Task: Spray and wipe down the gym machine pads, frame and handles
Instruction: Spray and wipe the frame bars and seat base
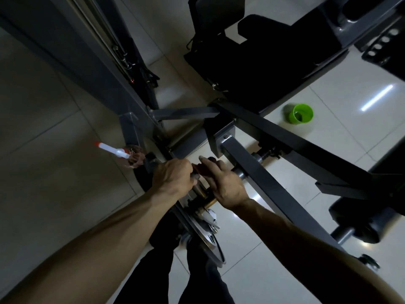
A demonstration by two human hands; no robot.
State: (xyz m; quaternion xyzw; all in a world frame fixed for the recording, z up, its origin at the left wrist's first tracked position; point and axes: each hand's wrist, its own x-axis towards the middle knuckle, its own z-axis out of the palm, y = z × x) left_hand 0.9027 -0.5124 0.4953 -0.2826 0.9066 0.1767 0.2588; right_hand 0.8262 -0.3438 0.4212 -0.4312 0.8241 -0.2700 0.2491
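I look down on a dark grey gym machine frame (258, 170) with black seat pads (263, 62) behind it. My left hand (173, 176) grips a round handle bar of the machine. Right beside it, my right hand (221, 181) grips a dark reddish cloth (202, 168) wrapped on the same bar (238, 173). A spray bottle (122, 153) with a white nozzle and orange tip lies on the floor left of my hands, apart from both.
A green cup (300, 113) stands on the white tiled floor at the right. A round weight plate (206, 233) sits below my hands on the bar. A tall grey upright with cables (105, 40) rises at the left. My dark trousers (197, 277) show at the bottom.
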